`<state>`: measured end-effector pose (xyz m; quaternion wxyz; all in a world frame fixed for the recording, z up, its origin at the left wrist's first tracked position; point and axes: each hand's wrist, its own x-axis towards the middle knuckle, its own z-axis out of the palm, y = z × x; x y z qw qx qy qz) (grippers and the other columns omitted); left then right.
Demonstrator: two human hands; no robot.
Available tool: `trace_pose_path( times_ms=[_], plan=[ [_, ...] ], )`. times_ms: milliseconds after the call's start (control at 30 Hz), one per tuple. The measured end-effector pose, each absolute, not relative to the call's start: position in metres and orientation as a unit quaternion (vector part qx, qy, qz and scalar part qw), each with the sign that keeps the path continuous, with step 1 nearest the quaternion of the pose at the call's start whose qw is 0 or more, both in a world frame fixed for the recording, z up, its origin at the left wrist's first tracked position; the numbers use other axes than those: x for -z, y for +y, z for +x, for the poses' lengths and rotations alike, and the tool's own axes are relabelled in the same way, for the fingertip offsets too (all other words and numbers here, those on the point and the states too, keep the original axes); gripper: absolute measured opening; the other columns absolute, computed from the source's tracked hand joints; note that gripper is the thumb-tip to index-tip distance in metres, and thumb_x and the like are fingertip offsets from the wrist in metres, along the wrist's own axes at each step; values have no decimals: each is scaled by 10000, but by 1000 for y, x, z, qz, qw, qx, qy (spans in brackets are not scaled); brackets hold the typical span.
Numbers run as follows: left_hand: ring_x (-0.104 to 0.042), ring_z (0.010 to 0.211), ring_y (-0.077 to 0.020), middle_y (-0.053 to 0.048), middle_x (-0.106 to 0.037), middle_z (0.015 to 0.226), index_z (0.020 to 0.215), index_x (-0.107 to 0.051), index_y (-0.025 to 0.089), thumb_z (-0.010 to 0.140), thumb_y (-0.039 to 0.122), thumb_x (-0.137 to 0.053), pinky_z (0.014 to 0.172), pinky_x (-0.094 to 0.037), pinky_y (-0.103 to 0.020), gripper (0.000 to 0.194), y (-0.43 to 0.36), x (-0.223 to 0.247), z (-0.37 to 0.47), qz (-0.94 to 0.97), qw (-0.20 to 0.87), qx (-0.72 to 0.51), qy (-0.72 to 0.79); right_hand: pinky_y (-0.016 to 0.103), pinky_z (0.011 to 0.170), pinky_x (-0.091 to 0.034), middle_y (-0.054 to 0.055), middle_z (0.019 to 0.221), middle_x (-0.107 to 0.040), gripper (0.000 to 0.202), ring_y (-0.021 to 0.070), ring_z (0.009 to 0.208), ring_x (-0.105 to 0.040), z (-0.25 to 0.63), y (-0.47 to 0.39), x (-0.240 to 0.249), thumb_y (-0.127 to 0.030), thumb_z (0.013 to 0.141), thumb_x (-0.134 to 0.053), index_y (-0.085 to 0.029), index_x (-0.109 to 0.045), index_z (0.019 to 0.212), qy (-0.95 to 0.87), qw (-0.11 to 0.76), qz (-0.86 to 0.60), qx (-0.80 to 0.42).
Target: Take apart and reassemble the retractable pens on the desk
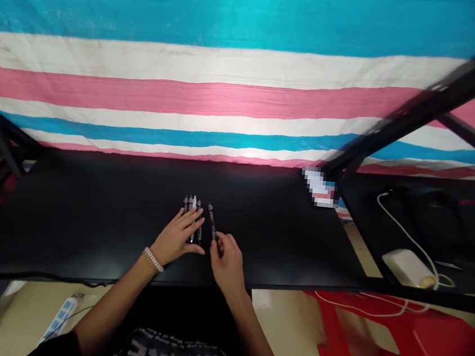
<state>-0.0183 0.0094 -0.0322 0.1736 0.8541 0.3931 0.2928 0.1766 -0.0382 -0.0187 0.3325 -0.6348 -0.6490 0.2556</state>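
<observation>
Several slim pens (195, 202) lie side by side on the black table (125, 200), their tips pointing away from me. My left hand (180, 234) rests over them with its fingers spread, covering their middles. Just to the right, my right hand (226, 256) pinches the near end of a single dark pen (212, 221), which leans slightly to the left at its far end. A small gap separates this pen from the row.
A blurred white packet (320, 188) lies at the table's back right. Beyond a black metal frame, a white box (408, 268) with a cable sits on another table. A red stool (427, 345) stands below; striped cloth hangs behind.
</observation>
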Motion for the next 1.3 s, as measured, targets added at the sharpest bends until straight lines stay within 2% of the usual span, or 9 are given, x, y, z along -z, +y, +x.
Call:
trace_pose_path(
  times_ms=[167,267,367,500,700,867,1100,1200,1300],
  plan=[
    [-566,1340,-283,-179,-592,1437,1394,-576,218,906,421,-689,1144,-419,-511,540,-7,7,-10,619,373,-497,481,261,648,-511,51,927,-606,289,150,747,-614,179,-55,2,-333,1008,-479,-187,-666,1173,-615,415,-547,-388],
    [-749,1013,-238,-162,-750,1152,1239,-666,171,926,425,-664,906,-601,-397,403,-17,-9,-4,386,538,-580,474,255,670,-514,56,955,-622,290,152,808,-626,169,-66,-8,-369,1002,-513,-210,-701,1155,-612,420,-499,-448],
    [-762,774,-165,-84,-780,875,981,-743,148,836,386,-783,772,-622,-282,282,-23,-21,-1,264,597,-608,452,223,531,-470,8,760,-601,332,111,600,-572,157,-72,-9,-443,993,-528,-191,-714,1104,-546,430,-498,-519],
    [-768,854,-181,-99,-787,919,965,-770,143,795,417,-816,849,-617,-302,327,-31,-30,1,229,622,-626,410,185,346,-327,-66,545,-506,449,59,350,-406,148,-73,-8,-568,962,-533,-156,-703,1017,-414,451,-515,-600],
    [-775,793,-185,-81,-791,881,1039,-765,158,805,356,-814,776,-638,-301,310,-37,-29,2,229,553,-658,457,175,333,-370,-46,510,-564,406,64,325,-466,149,-74,-15,-501,980,-544,-151,-747,953,-462,437,-518,-572],
    [-777,795,-191,-72,-788,857,933,-769,151,762,362,-847,786,-640,-312,283,-37,-28,6,199,551,-678,445,248,577,-623,32,750,-752,230,136,584,-713,146,-77,-8,-266,990,-570,-200,-763,1097,-599,520,-508,-335],
    [-774,798,-190,-59,-781,826,885,-765,143,721,367,-877,800,-639,-324,300,-41,-29,11,148,556,-688,441,288,828,-668,64,1063,-783,394,167,876,-773,153,-75,8,-42,919,-616,-270,-725,1221,-690,551,-456,-115],
    [-773,816,-194,-63,-782,839,881,-762,143,713,369,-882,808,-636,-328,306,-41,-30,10,136,555,-690,444,361,898,-654,82,1157,-754,332,209,1007,-746,156,-71,1,-139,908,-675,-268,-724,1210,-667,538,-486,-168],
    [-771,835,-189,-58,-782,858,905,-759,153,731,372,-870,820,-629,-328,301,-40,-32,8,138,545,-697,446,366,771,-669,90,1059,-761,324,204,882,-752,157,-69,-9,-283,921,-682,-229,-692,1241,-590,512,-539,-314]
  ],
)
